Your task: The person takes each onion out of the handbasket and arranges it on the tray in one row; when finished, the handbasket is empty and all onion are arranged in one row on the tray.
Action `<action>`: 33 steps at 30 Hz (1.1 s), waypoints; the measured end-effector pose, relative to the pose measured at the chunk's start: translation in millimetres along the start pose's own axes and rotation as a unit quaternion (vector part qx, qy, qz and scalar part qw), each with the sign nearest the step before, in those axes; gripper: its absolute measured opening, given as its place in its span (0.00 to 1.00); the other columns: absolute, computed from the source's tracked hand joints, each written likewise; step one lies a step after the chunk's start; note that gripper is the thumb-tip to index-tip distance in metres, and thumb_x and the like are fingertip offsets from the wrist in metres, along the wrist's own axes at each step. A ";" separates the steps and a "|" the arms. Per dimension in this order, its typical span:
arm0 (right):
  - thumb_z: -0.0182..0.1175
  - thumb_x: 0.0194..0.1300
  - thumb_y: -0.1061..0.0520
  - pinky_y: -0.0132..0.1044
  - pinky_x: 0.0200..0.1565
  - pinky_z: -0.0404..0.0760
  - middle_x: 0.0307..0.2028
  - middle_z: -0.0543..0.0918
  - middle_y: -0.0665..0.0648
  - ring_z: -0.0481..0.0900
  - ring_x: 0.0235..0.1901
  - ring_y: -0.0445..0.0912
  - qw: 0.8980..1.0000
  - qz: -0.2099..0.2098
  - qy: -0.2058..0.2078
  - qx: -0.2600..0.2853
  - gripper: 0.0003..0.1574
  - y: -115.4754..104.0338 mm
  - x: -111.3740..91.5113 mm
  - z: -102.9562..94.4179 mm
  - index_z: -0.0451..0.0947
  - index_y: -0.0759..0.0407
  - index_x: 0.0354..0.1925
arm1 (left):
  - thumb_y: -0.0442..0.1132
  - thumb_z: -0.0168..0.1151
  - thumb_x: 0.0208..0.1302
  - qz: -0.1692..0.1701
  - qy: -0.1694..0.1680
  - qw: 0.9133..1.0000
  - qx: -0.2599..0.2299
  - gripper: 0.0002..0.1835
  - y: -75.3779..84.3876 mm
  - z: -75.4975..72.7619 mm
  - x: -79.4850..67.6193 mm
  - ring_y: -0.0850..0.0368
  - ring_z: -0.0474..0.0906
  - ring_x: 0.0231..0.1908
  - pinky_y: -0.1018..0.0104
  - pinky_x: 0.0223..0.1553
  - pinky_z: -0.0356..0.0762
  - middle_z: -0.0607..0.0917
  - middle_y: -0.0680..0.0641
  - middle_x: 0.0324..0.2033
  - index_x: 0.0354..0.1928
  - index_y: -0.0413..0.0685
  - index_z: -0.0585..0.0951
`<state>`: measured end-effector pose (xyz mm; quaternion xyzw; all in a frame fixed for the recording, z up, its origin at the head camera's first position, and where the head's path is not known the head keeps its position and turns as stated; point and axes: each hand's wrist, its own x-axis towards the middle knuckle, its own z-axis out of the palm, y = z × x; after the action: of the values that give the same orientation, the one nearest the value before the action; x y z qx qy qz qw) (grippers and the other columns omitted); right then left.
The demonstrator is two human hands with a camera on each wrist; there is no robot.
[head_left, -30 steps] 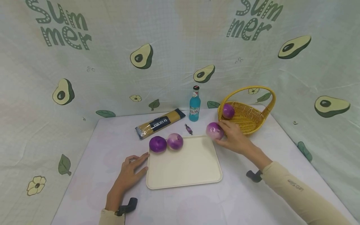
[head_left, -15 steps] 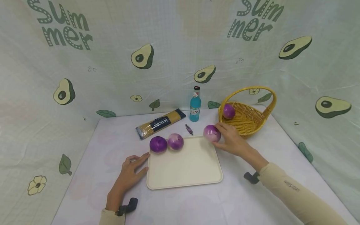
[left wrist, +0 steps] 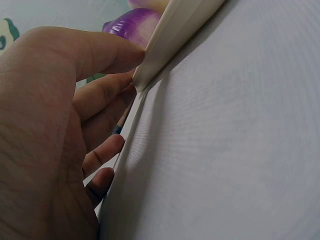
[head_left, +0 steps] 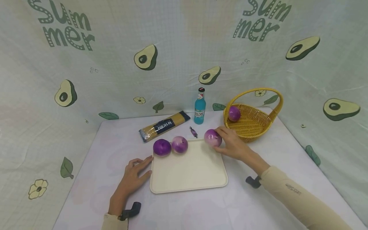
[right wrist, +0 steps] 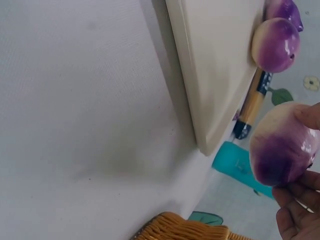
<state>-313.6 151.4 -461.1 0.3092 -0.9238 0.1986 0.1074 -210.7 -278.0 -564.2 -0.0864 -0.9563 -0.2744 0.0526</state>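
Observation:
In the head view my right hand (head_left: 234, 144) holds a round purple-and-white onion (head_left: 213, 138) above the tray's far right corner. The right wrist view shows the thumb and fingertips gripping this onion (right wrist: 280, 145) from its side. Two more onions sit side by side at the far left of the cream tray (head_left: 188, 172): a dark purple onion (head_left: 162, 148) and a paler onion (head_left: 179, 144). My left hand (head_left: 134, 175) rests at the tray's left edge. Its thumb and some fingertips touch the rim (left wrist: 162, 47), fingers relaxed.
A yellow wicker basket (head_left: 251, 123) with a tall handle stands at the back right, with another purple onion (head_left: 234, 113) inside. Behind the tray are a blue bottle (head_left: 199, 107), a wrapped candy (head_left: 193, 132) and a pasta pack (head_left: 164, 126).
My right hand has carried the onion leftward and slightly nearer, from beside the basket to over the tray's far right corner. The left hand stays in place at the tray's edge.

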 end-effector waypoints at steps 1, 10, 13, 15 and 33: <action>0.78 0.52 0.51 0.56 0.61 0.70 0.59 0.75 0.65 0.73 0.58 0.58 1.000 -0.002 0.000 0.002 0.46 -0.5 0.6 0.4 0.72 0.70 0.63 | 0.55 0.60 0.68 -0.001 0.000 1.000 -0.001 0.30 0.0 -0.4 -0.2 0.49 0.61 0.63 0.41 0.60 0.58 0.72 0.60 0.68 0.72 0.68 0.70; 0.77 0.54 0.49 0.55 0.62 0.70 0.61 0.75 0.64 0.72 0.61 0.58 1.000 0.004 -0.014 -0.004 0.46 -4.3 5.1 6.4 0.71 0.68 0.64 | 0.54 0.61 0.68 0.009 0.011 1.000 -0.003 0.30 -1.1 -0.1 -0.7 0.47 0.62 0.63 0.39 0.59 0.59 0.73 0.60 0.68 0.72 0.67 0.71; 0.77 0.54 0.49 0.55 0.62 0.71 0.61 0.75 0.64 0.72 0.61 0.57 1.000 0.005 -0.018 -0.002 0.46 -5.8 6.4 8.7 0.71 0.67 0.64 | 0.54 0.61 0.68 0.012 0.014 1.000 -0.003 0.30 -1.5 -0.2 -0.5 0.47 0.63 0.63 0.39 0.60 0.59 0.73 0.60 0.68 0.71 0.67 0.71; 0.77 0.54 0.49 0.54 0.62 0.72 0.61 0.75 0.64 0.72 0.60 0.57 1.000 0.006 -0.020 -0.002 0.46 -6.9 7.3 10.0 0.72 0.67 0.64 | 0.55 0.61 0.68 0.008 0.010 1.000 -0.003 0.30 -1.0 -0.6 -0.5 0.47 0.62 0.63 0.39 0.60 0.59 0.73 0.60 0.68 0.72 0.68 0.71; 0.77 0.53 0.48 0.53 0.62 0.72 0.61 0.75 0.65 0.73 0.61 0.57 0.999 -0.004 -0.039 0.003 0.47 -13.6 16.1 26.9 0.72 0.68 0.65 | 0.57 0.59 0.69 -0.022 -0.013 1.000 -0.005 0.30 1.1 -2.6 -0.1 0.48 0.60 0.64 0.39 0.61 0.57 0.73 0.61 0.68 0.72 0.71 0.69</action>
<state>-319.9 121.3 -476.1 0.3203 -0.9256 0.1887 0.0713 -210.3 -278.4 -561.4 -0.0691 -0.9572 -0.2790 0.0342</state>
